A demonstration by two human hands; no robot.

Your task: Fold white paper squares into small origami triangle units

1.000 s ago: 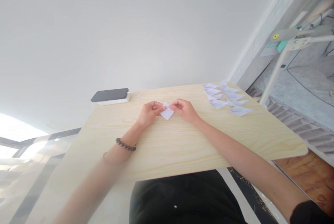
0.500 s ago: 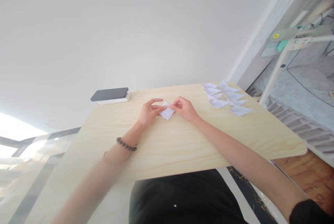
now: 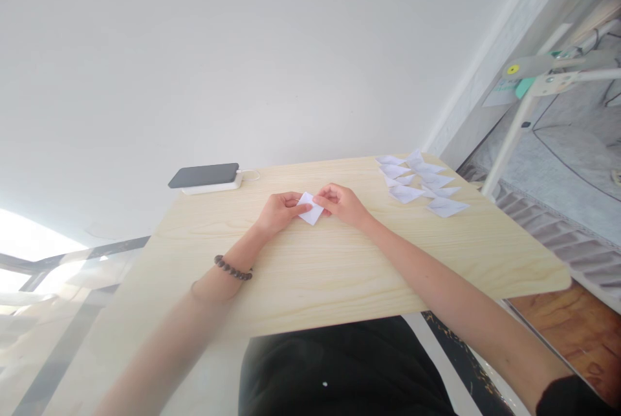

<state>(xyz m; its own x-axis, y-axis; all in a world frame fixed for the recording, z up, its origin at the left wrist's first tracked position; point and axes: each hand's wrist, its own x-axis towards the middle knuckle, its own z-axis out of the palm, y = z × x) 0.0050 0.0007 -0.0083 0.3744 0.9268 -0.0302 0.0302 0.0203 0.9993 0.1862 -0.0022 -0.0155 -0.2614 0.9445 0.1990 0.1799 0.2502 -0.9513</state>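
Note:
Between my hands is a small folded piece of white paper (image 3: 311, 214), diamond-shaped, held over the middle of the table. My left hand (image 3: 280, 213), with a dark bead bracelet (image 3: 233, 268) at the wrist, pinches its left corner, thumb on top and fingers behind. On the other side, my right hand (image 3: 342, 203) grips the upper right edge between thumb and curled fingers. Several folded white paper boats (image 3: 406, 193) lie in two rows to the right of my right hand.
A dark phone (image 3: 204, 175) rests on a white block (image 3: 213, 188) at the table's back left, with a white cable (image 3: 252, 172). The pale wooden table (image 3: 330, 280) meets a white wall (image 3: 310, 66) behind. A white metal frame (image 3: 509, 138) stands at the right.
My left fingers, raised and spread before, have closed behind the paper. The paper has tilted slightly. The boats and phone have stayed put.

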